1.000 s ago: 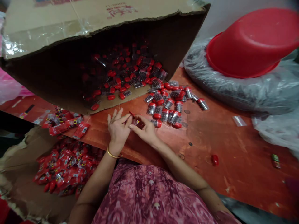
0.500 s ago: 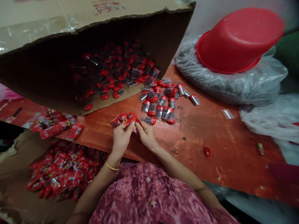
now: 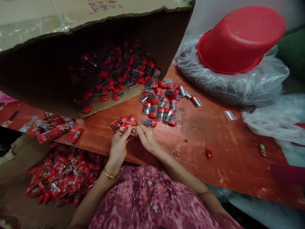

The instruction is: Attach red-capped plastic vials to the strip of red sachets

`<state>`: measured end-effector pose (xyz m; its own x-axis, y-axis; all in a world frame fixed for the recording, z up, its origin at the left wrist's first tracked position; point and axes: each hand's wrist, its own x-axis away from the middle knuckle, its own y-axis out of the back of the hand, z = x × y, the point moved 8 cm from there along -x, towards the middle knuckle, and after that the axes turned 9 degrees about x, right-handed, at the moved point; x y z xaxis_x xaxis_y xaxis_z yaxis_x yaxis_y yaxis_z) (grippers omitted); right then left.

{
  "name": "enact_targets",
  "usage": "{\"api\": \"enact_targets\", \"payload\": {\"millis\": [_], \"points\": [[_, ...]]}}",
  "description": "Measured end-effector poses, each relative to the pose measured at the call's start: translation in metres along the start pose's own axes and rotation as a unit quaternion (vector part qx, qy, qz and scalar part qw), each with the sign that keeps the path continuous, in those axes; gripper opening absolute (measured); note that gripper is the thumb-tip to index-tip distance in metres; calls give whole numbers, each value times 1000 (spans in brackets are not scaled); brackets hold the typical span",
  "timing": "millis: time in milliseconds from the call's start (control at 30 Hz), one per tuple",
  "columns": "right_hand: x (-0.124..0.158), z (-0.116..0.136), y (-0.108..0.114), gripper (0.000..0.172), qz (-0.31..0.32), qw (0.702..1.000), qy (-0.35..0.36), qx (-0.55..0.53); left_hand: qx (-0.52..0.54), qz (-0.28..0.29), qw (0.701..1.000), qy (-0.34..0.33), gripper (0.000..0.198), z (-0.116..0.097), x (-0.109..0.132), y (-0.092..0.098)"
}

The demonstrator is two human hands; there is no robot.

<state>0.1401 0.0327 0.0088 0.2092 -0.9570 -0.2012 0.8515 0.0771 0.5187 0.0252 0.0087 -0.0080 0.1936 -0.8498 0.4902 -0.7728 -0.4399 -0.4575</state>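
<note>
Red printed packets (image 3: 122, 121) with dark and yellow pictures are fanned out above the front part of the table. My left hand (image 3: 119, 149) is closed, pinching them at their near edge between thumb and fingers. On the right side of the fan, my right hand (image 3: 147, 139) is closed too, thumb and fingertip together at a packet's edge. Just beyond the right fingers lies a small clear tube with a red cap (image 3: 149, 122). Several more capped tubes (image 3: 164, 103) with dark contents are heaped behind it.
A cardboard box (image 3: 182, 28) on its side holds many such tubes. Filled red packets (image 3: 54, 128) lie at the table's left, above another box (image 3: 14, 168) of them. A red bucket (image 3: 240, 38) rests upside down on a plastic bag (image 3: 228, 89). One red cap (image 3: 209, 154) lies right.
My hands have drawn slightly apart, the left shifting a little left and down. More of the fanned packets' faces shows now. The whole view has shifted slightly.
</note>
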Motion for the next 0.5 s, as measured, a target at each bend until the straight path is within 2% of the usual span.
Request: {"api": "enact_targets", "payload": {"millis": [67,133,233,300,367,500], "points": [[-7,-2,14,41,-28,992,19,122,1,-13,1000,-10,38,-5,-2,-1],[-10,-9,25,39,-51,965,24,255,12,-24,1000,-1,38,-8,-2,-2],[-2,-22,25,29,-15,937,55,344,37,-31,998,28,39,-7,-3,-4],[12,-22,23,23,12,941,102,323,42,-28,998,47,37,-4,-2,-5],[27,-19,31,22,-3,955,119,270,38,-16,998,55,37,0,-2,-7],[39,-12,49,25,-52,993,50,96,18,18,997,66,37,12,0,-16]]}}
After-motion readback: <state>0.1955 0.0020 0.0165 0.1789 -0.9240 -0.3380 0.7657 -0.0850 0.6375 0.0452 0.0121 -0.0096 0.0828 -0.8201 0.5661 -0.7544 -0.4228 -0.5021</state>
